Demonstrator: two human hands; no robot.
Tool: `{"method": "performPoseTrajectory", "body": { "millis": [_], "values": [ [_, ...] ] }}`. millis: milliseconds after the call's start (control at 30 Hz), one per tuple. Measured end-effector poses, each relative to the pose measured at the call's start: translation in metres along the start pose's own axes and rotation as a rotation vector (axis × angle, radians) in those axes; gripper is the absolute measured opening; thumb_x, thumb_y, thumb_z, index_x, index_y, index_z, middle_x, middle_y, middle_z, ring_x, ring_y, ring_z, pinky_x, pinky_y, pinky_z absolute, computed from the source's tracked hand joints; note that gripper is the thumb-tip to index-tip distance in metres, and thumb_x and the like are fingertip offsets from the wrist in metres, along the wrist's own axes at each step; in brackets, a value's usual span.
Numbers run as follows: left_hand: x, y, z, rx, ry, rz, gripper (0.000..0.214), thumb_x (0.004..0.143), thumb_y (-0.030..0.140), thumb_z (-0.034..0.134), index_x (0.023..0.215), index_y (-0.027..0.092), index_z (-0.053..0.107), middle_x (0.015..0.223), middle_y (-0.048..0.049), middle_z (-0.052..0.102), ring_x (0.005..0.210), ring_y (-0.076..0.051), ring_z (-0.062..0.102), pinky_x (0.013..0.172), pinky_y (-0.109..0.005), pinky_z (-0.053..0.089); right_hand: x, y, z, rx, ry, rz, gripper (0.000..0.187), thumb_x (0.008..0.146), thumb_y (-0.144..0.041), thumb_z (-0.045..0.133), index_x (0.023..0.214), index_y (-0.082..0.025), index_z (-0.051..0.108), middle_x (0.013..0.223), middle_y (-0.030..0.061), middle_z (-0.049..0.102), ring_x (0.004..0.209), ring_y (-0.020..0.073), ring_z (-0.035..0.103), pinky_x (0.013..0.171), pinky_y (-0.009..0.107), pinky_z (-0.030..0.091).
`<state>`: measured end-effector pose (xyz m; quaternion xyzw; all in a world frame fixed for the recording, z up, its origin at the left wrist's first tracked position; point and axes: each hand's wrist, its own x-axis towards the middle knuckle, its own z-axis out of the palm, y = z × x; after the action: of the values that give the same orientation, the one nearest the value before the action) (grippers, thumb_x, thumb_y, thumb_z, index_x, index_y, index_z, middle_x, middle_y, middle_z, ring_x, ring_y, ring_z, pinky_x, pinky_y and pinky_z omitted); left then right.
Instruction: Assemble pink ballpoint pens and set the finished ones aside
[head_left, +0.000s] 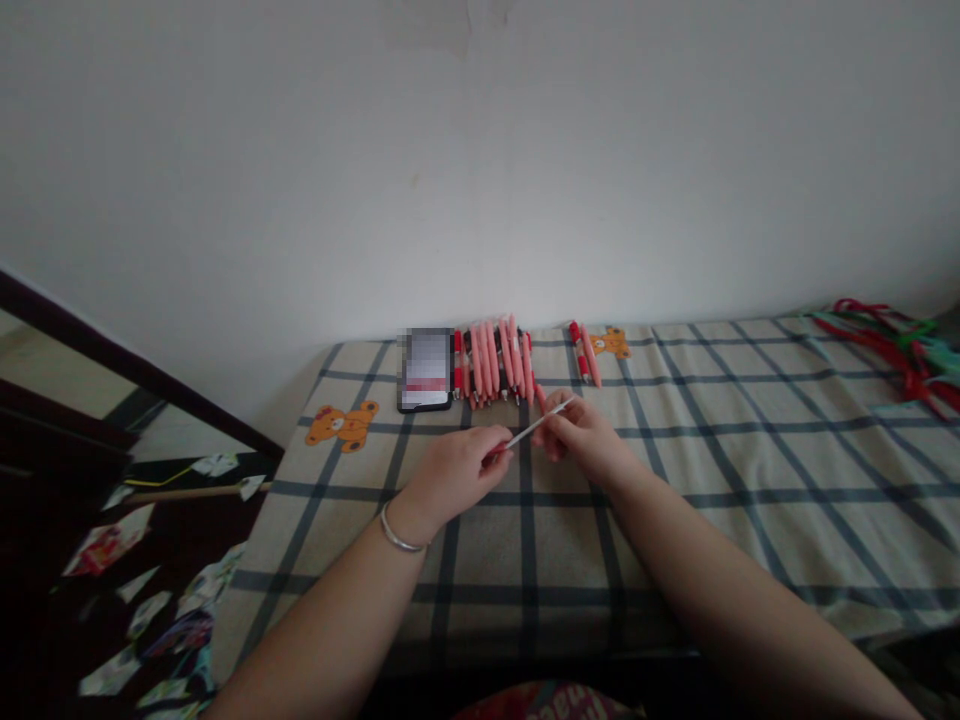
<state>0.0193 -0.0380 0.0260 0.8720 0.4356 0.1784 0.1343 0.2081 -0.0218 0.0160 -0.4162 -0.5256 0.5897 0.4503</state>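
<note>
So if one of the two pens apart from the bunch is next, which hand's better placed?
Right, I'd say. The right hand is nearer the red pen and pink pen, just beyond it. The left hand is farther off, pinching one end of the thin stick.

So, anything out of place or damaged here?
Mainly the scraps strewn at lower left, beyond the tablecloth; they look like litter. The wall also has a discoloured, perhaps flaking patch near the top. Two pens lie apart from the pile, though that may be deliberate.
</note>
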Motion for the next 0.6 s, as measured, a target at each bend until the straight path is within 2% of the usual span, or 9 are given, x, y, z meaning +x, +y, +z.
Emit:
{"method": "performPoseTrajectory", "body": {
  "millis": [133,267,467,600],
  "values": [
    [0.0008,-0.0002,-0.0014,-0.012,0.006,-0.007,0.013,0.086,0.026,0.045,0.085,0.02,0.056,0.071,0.0015,0.059,0.064,-0.012,0.054,0.058,-0.023,0.035,0.0,0.001,-0.0005,-0.011,-0.062,0.003,0.027,0.071,-0.037,0.061,0.072,-0.021,0.04,0.062,-0.0016,0.066,0.046,0.0078,0.053,0.044,0.019,0.037],
    [0.0008,-0.0002,-0.0018,-0.048,0.017,-0.022,0.017,0.09,0.029,0.041,0.087,0.02,0.055,0.074,0.0007,0.06,0.068,-0.013,0.056,0.06,-0.023,0.037,-0.0007,0.0003,-0.0006,-0.05,-0.1,0.019,0.026,0.07,-0.037,0.064,0.071,-0.02,0.044,0.063,-0.0017,0.066,0.047,0.0076,0.052,0.045,0.019,0.037],
    [0.0004,-0.0013,-0.0018,-0.033,0.036,-0.009,0.021,0.091,0.028,0.038,0.085,0.02,0.057,0.075,-0.0007,0.061,0.071,-0.014,0.057,0.062,-0.024,0.038,-0.0036,-0.0039,0.0035,-0.106,-0.15,0.064,0.024,0.068,-0.035,0.066,0.072,-0.019,0.049,0.061,-0.003,0.062,0.048,0.0077,0.05,0.045,0.019,0.036],
    [0.0003,-0.002,-0.0014,-0.006,0.058,-0.016,0.022,0.089,0.027,0.04,0.078,0.019,0.057,0.071,0.0002,0.06,0.068,-0.013,0.056,0.061,-0.024,0.037,-0.0024,-0.0025,0.0033,-0.142,-0.128,0.013,0.021,0.067,-0.032,0.066,0.074,-0.019,0.052,0.063,-0.0043,0.056,0.053,0.0075,0.048,0.049,0.02,0.036]
  ]
}}
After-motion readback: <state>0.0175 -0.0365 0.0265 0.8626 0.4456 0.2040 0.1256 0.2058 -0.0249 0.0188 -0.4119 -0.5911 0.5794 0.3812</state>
